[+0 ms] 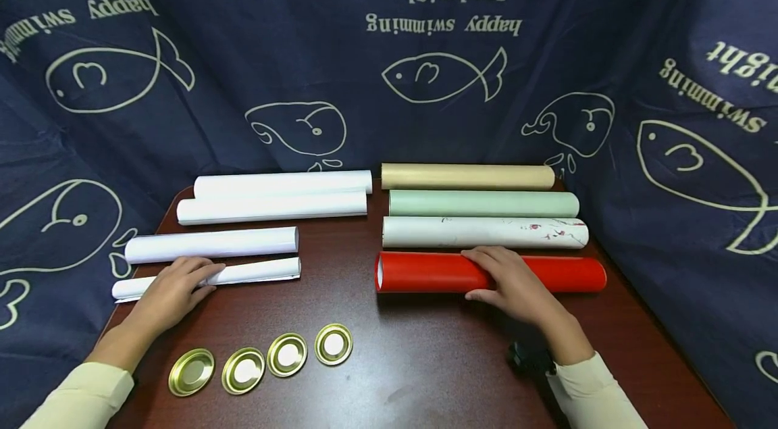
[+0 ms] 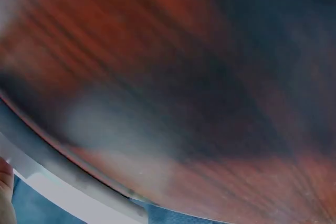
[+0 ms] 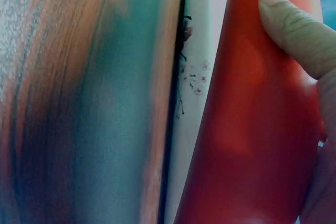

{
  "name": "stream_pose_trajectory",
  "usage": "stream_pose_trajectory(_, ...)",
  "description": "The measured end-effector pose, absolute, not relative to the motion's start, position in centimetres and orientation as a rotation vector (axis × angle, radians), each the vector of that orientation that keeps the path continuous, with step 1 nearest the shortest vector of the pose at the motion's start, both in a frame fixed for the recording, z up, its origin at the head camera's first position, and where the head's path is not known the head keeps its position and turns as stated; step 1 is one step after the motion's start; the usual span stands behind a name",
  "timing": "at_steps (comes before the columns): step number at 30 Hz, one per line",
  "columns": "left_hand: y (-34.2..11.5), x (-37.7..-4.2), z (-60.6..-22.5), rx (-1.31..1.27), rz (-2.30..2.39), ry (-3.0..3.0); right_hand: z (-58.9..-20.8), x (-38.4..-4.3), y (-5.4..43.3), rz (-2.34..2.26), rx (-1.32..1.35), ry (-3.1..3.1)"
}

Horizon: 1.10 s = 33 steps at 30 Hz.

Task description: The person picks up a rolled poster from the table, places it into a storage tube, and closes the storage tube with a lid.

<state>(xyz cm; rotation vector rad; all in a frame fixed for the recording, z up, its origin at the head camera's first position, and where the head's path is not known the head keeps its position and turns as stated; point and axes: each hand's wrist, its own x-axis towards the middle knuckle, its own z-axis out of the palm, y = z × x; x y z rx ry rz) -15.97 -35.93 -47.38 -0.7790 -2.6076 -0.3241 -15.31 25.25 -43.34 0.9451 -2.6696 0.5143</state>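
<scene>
My left hand (image 1: 176, 287) lies over the nearest white paper roll (image 1: 261, 271) on the left, its fingers across the top and the thumb at the near side. That roll has a loose edge along its front. In the left wrist view only a bit of the hand (image 2: 5, 192) shows beside the white paper (image 2: 63, 192). My right hand (image 1: 510, 280) grips a red cardboard tube (image 1: 425, 272) around its middle, fingers over the top. The right wrist view shows the thumb (image 3: 294, 30) pressed along the red tube's side. The tube's left end is hollow.
Several more white paper rolls (image 1: 213, 246) lie behind on the left. Beyond the red tube are a white tube with floral print (image 1: 474, 232), a green tube (image 1: 480, 203) and a beige tube (image 1: 468, 176). Several gold metal lids (image 1: 191, 382) sit near the front of the brown table (image 1: 413, 361).
</scene>
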Motion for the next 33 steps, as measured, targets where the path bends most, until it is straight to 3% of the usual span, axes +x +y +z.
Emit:
stream_pose_trajectory(9,-34.3,-14.2,-44.8,-0.821,-0.371,-2.466,-44.0,-14.5,25.3,0.540,0.946,-2.586)
stream_pose_trajectory(19,-29.5,-11.4,-40.9,-0.933,-0.408,-2.317,-44.8,-14.2,25.0,0.581,0.958,-2.441)
stream_pose_trajectory(33,-25.5,-10.3,-39.5,-1.024,-0.354,-2.310,-45.3,-13.4,24.5,0.602,0.971,-2.371)
